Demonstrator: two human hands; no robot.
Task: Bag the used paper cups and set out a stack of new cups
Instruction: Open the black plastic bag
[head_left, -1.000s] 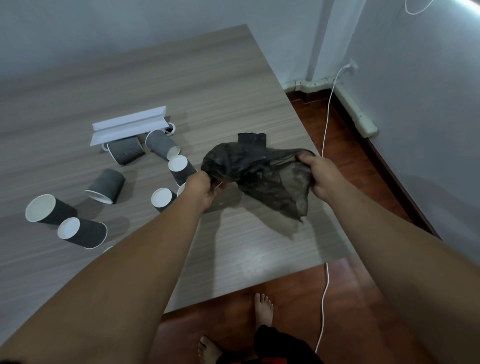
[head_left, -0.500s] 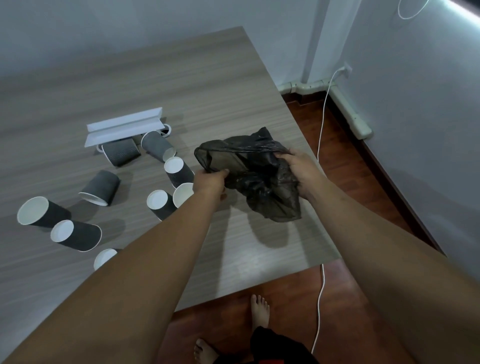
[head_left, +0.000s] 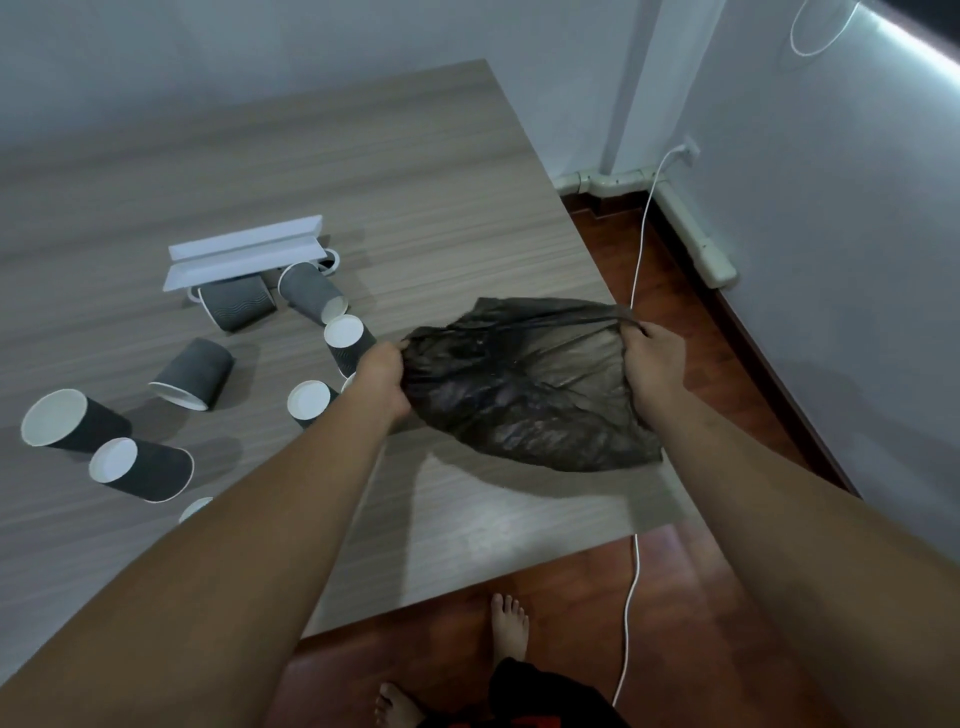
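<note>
Both hands are gripping a thin black plastic bag (head_left: 524, 395) and stretching it out between them over the near right part of the table (head_left: 415, 171). The left hand (head_left: 382, 382) is pinching the bag's left edge with its fingers curled shut around the plastic, and the right hand (head_left: 652, 364) is doing the same on the right side, fist closed on a bunched-up bit of the rim. The bag is hanging slack, sagging toward the tabletop, can't tell if it's actually touching the wood.

The used grey paper cups are lying tipped over on the left half of the table, well apart from the bag apart from the closest ones: one cup (head_left: 345, 338) is sitting just beside the left hand, another (head_left: 309, 402) right under that wrist. Others are scattered further left, like the one at the far left (head_left: 70, 428), one beside it (head_left: 140, 470) and one lying alone (head_left: 195, 374). Two more (head_left: 239, 306) (head_left: 311, 293) are lying against a white folded piece (head_left: 244, 252).

Room-wise: the back half of the table is sitting wide open, and so is the strip in front of the bag. The table's right edge is running right under the right hand, with wood floor (head_left: 701, 312) and a white cable (head_left: 631, 597) beyond it.
</note>
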